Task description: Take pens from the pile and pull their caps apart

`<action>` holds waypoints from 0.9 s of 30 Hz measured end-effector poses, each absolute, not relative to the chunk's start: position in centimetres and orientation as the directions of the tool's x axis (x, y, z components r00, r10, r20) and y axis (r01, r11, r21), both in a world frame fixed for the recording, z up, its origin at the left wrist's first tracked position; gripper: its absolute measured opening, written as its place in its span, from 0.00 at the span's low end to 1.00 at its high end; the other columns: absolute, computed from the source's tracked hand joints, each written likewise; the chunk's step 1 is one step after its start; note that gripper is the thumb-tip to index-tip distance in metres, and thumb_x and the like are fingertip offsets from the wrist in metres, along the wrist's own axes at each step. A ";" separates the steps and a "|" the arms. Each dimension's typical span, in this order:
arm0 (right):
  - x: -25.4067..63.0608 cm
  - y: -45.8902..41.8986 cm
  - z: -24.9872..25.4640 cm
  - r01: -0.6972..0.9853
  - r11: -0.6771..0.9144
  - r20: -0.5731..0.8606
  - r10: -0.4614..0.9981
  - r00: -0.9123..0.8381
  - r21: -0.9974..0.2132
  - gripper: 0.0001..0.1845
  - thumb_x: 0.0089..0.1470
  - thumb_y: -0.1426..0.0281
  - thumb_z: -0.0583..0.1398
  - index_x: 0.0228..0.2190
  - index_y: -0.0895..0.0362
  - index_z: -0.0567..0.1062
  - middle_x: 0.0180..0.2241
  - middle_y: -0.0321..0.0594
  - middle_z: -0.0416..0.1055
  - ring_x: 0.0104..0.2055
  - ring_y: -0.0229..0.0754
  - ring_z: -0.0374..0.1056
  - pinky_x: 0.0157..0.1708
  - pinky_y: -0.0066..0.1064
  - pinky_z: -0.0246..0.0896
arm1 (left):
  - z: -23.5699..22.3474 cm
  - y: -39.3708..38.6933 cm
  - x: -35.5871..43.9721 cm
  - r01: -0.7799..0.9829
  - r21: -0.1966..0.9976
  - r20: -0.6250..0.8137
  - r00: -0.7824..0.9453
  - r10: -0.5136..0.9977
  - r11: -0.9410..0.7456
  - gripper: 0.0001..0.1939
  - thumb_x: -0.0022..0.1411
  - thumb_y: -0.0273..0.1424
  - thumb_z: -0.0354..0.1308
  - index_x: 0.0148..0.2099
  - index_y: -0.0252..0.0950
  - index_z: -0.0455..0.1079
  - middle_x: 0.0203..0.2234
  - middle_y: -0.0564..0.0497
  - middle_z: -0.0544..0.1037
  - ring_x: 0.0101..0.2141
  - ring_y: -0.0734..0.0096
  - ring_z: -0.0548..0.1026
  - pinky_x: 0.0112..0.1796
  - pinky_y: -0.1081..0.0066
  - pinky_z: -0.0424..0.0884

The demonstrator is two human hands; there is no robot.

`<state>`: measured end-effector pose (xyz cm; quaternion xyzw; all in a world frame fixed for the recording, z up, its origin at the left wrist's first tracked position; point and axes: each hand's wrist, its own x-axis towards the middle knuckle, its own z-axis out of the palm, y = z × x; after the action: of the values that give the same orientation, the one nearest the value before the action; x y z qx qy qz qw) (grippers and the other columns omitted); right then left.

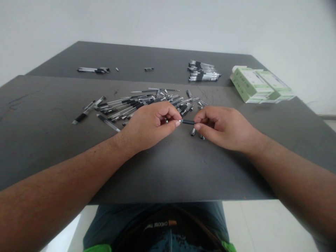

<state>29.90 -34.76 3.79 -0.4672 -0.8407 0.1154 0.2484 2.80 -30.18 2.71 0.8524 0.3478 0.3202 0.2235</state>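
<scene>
A pen (188, 121) with a black grip lies level between my two hands, above the near part of the table. At its pale tip end, my left hand (154, 122) pinches with thumb and forefinger. My right hand (223, 127) closes on the other end and hides the rest of the barrel. Behind and partly under my left hand spreads a loose pile of pen parts (126, 105), with clear barrels, black grips and thin refills. Small caps (193, 132) lie just below my right fingers.
Green and white boxes (252, 84) stand at the right. Sorted pens (203, 71) lie in a bundle at the back, and a few more pens (91, 70) at the back left. A single cap (149, 69) rests between them. The table's front edge is near my lap.
</scene>
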 end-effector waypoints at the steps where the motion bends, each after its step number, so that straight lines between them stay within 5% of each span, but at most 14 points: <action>1: 29.9 -34.8 3.8 0.731 0.529 0.305 0.848 -0.434 -0.431 0.04 0.65 0.67 0.65 0.38 0.52 0.81 0.31 0.34 0.82 0.30 0.40 0.75 0.33 0.32 0.63 | 2.7 -30.2 2.8 0.451 0.602 0.392 0.553 0.735 -0.659 0.05 0.69 0.31 0.66 0.44 0.41 0.84 0.33 0.55 0.86 0.31 0.72 0.79 0.39 0.71 0.76; 14: 29.9 -34.8 3.9 0.726 0.544 0.319 0.838 -0.443 -0.421 0.04 0.65 0.67 0.65 0.38 0.52 0.81 0.32 0.35 0.83 0.31 0.41 0.77 0.33 0.32 0.66 | 2.5 -29.7 2.5 0.454 0.444 0.434 0.646 0.628 -0.773 0.09 0.74 0.33 0.61 0.46 0.39 0.84 0.35 0.52 0.86 0.36 0.68 0.82 0.44 0.67 0.76; 27: 30.3 -34.8 4.1 0.740 0.583 0.372 0.804 -0.465 -0.335 0.07 0.69 0.67 0.64 0.40 0.50 0.85 0.35 0.39 0.85 0.35 0.45 0.79 0.39 0.36 0.70 | 2.7 -29.8 2.4 0.484 0.464 0.399 0.634 0.662 -0.743 0.09 0.73 0.34 0.60 0.45 0.42 0.83 0.35 0.53 0.86 0.37 0.67 0.81 0.44 0.66 0.76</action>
<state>30.28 -34.83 4.09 -0.4522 -0.8535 0.0632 0.2513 2.41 -29.76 2.69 0.8899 0.3219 0.2815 0.1586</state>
